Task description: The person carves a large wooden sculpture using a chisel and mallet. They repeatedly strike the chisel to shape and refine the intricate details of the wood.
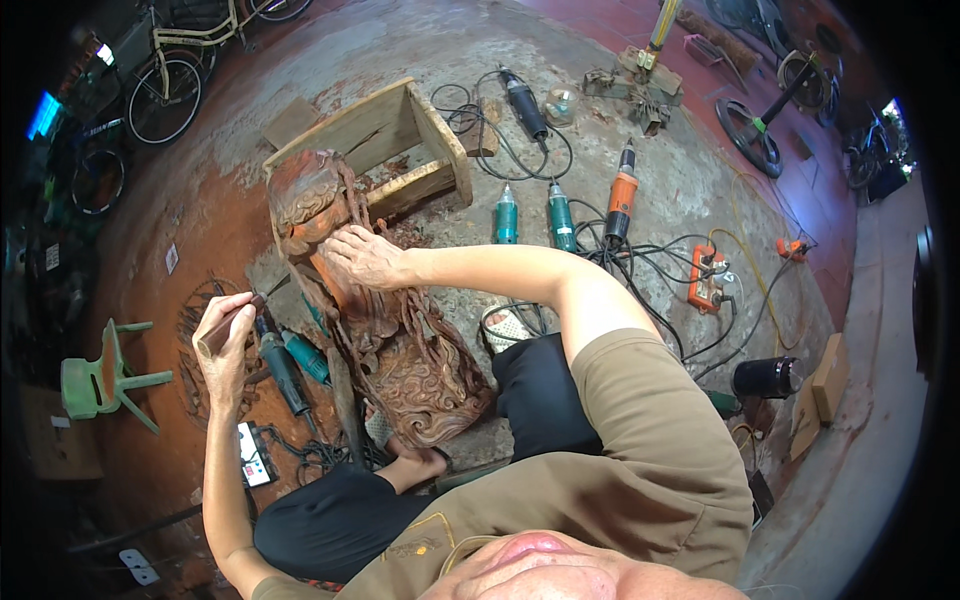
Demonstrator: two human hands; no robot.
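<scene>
A reddish-brown wood carving (pixel 420 385), with a rounded figure at its upper end and dense swirls lower down, leans between my legs. Its upper end rests against a rough wooden box frame (pixel 425 130). My right hand (pixel 362 258) lies flat on the figure's middle, fingers stretched out. To the left of the carving, my left hand (pixel 226 335) is closed round a wooden-handled carving chisel (pixel 216 338). The chisel's thin shank points up and right toward the carving; whether its tip touches the wood I cannot tell.
Green power tools (pixel 507 218) and an orange grinder (pixel 621 200) lie on the right among tangled cords. An orange power strip (pixel 706 280) sits beyond them. Another grinder (pixel 282 370), a white power strip (pixel 254 455) and a green stool (pixel 105 382) are on the left.
</scene>
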